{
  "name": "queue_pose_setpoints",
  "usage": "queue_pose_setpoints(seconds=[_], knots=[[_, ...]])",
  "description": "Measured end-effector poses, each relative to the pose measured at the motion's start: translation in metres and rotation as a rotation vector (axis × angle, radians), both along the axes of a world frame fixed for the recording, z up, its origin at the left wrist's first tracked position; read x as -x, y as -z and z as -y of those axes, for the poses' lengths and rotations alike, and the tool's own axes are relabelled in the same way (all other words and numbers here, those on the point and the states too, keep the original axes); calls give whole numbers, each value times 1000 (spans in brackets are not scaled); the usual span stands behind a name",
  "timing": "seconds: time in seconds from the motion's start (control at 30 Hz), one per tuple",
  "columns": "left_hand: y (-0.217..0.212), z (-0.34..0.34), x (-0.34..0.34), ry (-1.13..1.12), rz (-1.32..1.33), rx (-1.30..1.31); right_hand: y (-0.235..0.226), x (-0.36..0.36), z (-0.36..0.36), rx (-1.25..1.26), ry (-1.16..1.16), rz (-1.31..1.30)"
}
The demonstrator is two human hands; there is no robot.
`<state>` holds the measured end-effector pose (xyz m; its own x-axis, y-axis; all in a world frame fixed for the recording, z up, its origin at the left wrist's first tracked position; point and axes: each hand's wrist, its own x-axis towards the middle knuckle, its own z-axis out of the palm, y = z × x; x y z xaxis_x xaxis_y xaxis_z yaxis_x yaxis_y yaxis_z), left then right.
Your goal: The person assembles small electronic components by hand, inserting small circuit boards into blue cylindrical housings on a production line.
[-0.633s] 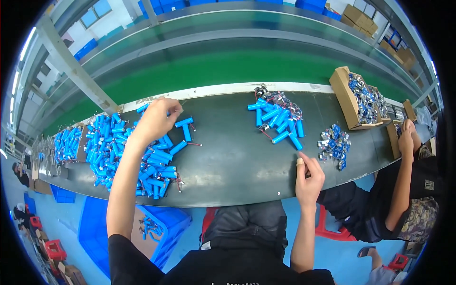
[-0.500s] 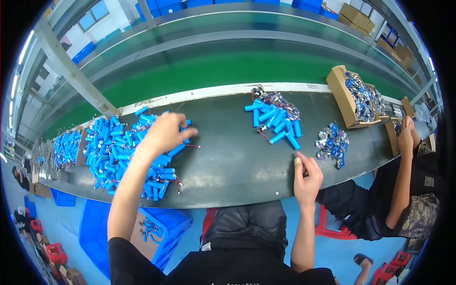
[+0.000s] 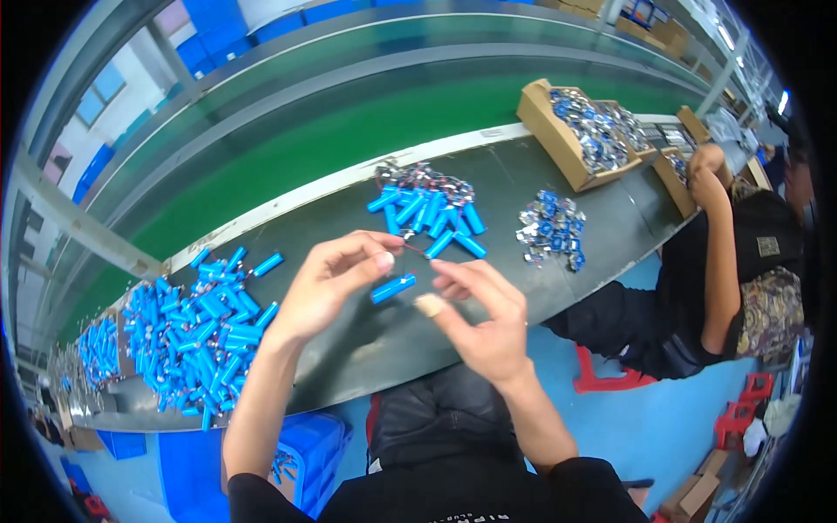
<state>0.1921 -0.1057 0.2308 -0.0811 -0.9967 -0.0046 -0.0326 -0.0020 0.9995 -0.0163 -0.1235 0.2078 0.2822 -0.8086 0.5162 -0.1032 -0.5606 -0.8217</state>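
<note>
My left hand (image 3: 336, 279) is over the middle of the dark bench, its thumb and fingertips brought close together. Whatever they pinch is too small to make out. Just below those fingertips is a single blue cylindrical battery cell (image 3: 393, 288); I cannot tell whether it hangs or lies on the bench. On the other side of the cell, my right hand (image 3: 484, 318) is open, thumb and forefinger apart, with a wrap on the thumb tip. Beyond both hands sits a small heap of blue cells with wires and small boards (image 3: 427, 209).
A large pile of blue cells (image 3: 196, 327) covers the bench's left. Small blue-and-silver circuit boards (image 3: 554, 228) lie to the right, before a cardboard box (image 3: 571, 152) of similar parts. A co-worker's arm (image 3: 717, 235) is at far right. A blue bin (image 3: 318, 458) stands below.
My left hand has moved right from the large pile to the middle, where a cell now shows between my hands. My right hand has come in beside it. The view has shifted right.
</note>
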Motion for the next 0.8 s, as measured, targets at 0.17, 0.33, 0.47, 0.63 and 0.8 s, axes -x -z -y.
queue_pose_setpoints(seconds=[0.17, 0.33, 0.47, 0.63, 0.8], knots=[[21, 20, 33, 107, -227, -58, 9, -1, 5, -11, 68, 22], [32, 27, 42, 97, -231, -85, 16, 9, 12, -20, 115, 4], [43, 30, 37, 94, -388, -84, 20, 9, 16, -136, 78, -6], [55, 33, 34, 88, -381, -6, 39, 7, 18, -451, -4, 208], [55, 25, 37, 70, -414, 9, 36, 23, 27, -733, -75, 319]])
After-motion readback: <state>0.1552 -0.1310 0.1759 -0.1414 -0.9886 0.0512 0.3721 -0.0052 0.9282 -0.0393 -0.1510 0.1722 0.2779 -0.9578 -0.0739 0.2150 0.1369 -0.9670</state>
